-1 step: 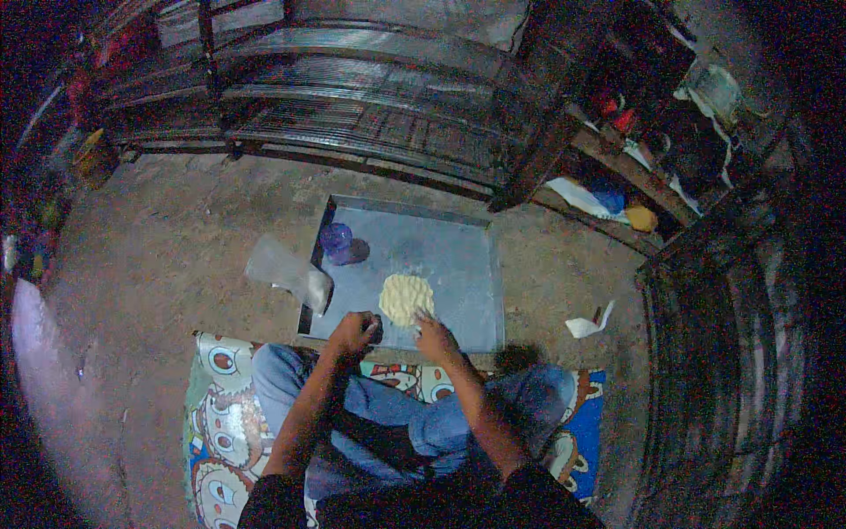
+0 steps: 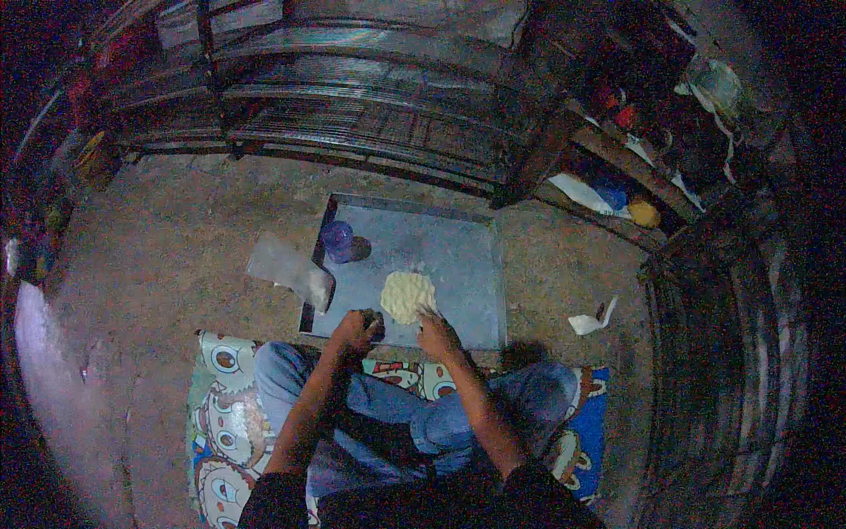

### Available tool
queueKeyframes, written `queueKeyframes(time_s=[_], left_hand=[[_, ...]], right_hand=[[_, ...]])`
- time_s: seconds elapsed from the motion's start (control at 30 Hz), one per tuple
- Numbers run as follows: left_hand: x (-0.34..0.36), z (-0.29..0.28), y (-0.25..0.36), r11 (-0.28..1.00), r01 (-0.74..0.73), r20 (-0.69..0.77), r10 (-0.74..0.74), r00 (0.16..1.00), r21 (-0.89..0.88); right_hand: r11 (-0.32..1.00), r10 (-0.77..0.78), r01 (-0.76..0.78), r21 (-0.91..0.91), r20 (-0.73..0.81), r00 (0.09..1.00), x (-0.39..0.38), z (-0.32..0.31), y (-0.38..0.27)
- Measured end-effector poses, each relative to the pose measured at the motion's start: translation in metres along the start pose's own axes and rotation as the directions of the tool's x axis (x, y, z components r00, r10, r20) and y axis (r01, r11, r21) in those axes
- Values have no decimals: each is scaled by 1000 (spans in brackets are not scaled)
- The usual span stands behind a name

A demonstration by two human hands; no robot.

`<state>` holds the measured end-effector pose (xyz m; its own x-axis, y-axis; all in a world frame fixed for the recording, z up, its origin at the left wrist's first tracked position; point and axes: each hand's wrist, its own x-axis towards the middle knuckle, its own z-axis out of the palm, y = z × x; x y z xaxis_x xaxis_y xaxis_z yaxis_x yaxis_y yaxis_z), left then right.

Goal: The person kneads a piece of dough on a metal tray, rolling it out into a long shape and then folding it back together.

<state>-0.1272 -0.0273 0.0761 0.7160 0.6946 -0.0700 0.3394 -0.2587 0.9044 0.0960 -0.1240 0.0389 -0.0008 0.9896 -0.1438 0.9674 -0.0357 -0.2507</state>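
Note:
On a shallow metal tray (image 2: 467, 247), a flat, lumpy round of pale dough (image 2: 407, 291) lies near the middle. My left hand (image 2: 359, 328) is curled at the tray's near edge, left of the dough; a dark area at its fingers hides what, if anything, it holds. My right hand (image 2: 435, 328) has fingers extended onto the dough's lower right edge. A purple cup or container (image 2: 337, 241) stands in the tray's upper left. A crumpled clear plastic bag (image 2: 286, 269) rests by the tray's left side, partly over its rim.
My crossed legs (image 2: 467, 410) rest on a cartoon-printed mat (image 2: 225, 423). A slatted dark rack (image 2: 352, 132) runs behind the tray. Cluttered shelves (image 2: 630, 154) stand at upper right, a dark wooden structure (image 2: 714, 370) at right. A small white piece (image 2: 589, 322) lies on the floor right of the tray.
The picture has shifted very slightly and is a little dimmer. Both hands stay at practically the same places, with my right fingers still at the dough's edge.

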Motion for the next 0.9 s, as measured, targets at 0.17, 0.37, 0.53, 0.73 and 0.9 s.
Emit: queueKeyframes(time_s=[0.17,0.37,0.53,0.73,0.9], left_hand=[[13,11,-37,987,-128,-69,135,988,96],[8,21,-26,895,-93,-30,118,993,435],[15,25,-70,795,-95,-82,178,981,599],[24,32,-92,614,-92,-192,381,905,784],[-2,52,-32,733,-198,-140,372,917,650]], right_hand=[[961,111,-79,266,-108,988,7,19,4],[982,-82,70,-177,-61,995,1,12,8],[972,-10,16,-233,25,1000,17,20,-1],[779,9,-95,-620,-140,990,53,73,17],[960,-40,-59,-274,-341,939,27,88,36]])
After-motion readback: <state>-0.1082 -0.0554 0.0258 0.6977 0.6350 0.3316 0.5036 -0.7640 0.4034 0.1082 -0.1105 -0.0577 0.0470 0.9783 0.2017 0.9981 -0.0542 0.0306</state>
